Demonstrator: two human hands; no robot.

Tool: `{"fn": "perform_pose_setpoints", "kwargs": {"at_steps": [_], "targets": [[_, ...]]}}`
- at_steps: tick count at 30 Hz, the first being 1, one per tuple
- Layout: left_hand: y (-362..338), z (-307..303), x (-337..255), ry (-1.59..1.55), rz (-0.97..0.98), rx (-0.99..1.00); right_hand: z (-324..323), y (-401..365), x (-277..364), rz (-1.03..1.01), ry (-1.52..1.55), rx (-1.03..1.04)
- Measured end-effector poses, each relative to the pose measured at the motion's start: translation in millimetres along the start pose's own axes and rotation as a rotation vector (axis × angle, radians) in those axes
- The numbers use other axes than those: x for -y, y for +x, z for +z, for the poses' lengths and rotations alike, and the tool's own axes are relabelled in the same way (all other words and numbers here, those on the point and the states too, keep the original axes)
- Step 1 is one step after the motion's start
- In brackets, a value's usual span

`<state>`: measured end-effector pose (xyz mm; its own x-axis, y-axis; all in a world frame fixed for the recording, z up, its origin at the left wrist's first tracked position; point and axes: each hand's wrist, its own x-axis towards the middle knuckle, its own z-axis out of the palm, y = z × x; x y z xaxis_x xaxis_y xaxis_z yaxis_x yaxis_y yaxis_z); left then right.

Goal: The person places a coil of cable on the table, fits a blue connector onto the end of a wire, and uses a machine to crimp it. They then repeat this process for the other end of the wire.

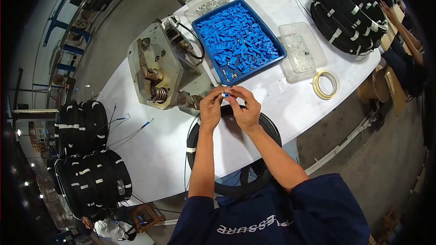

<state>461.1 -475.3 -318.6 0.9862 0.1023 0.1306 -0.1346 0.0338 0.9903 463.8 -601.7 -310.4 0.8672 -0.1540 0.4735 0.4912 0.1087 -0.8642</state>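
Note:
My left hand (pixel 210 109) and my right hand (pixel 245 110) meet above the near part of the table, fingertips pinched together. Between them is a small blue connector (pixel 226 95) with a whitish end, partly covered by the fingers. Below my forearms lies a coil of black cable (pixel 272 131), which overhangs the table edge toward my lap. One thin cable strand (pixel 185 168) hangs down left of my left forearm. Just beyond my fingers stands a blue tray (pixel 281 55) filled with loose blue connector housings (pixel 238 38).
A metal press-like machine (pixel 159 70) stands left of the tray. Clear plastic boxes (pixel 313 66) of small parts flank the tray. A tape roll (pixel 325 85) lies right. Taped black cable coils (pixel 347 13) sit far right, more coils (pixel 93 179) at left. Another person's arm (pixel 406 31) shows at right.

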Motion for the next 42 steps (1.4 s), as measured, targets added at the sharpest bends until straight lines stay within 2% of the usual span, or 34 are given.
{"fn": "perform_pose_setpoints", "kwargs": {"at_steps": [7,11,13,18,20,24,26,42], "targets": [[0,1,-1,-0.051,-0.027,0.001,-4,2,4,-0.003,-0.065,-0.012],[0,4,-5,0.066,-0.026,0.009,-8,7,0,-0.028,-0.017,-0.056],[0,4,-3,0.107,-0.05,0.084,-11,7,-1,0.029,0.018,-0.116],[0,5,-7,0.061,-0.022,0.084,-10,7,-1,0.154,0.083,-0.127],[0,5,-5,0.135,-0.015,0.088,-10,6,-2,0.227,0.122,-0.158],[0,6,-4,0.133,-0.021,0.063,-12,6,-7,0.221,0.084,-0.147],[0,4,-5,0.213,-0.033,0.102,-13,7,-8,0.298,0.123,-0.152],[1,7,-5,0.203,-0.052,0.065,-12,7,-7,0.314,0.157,-0.136]]}}
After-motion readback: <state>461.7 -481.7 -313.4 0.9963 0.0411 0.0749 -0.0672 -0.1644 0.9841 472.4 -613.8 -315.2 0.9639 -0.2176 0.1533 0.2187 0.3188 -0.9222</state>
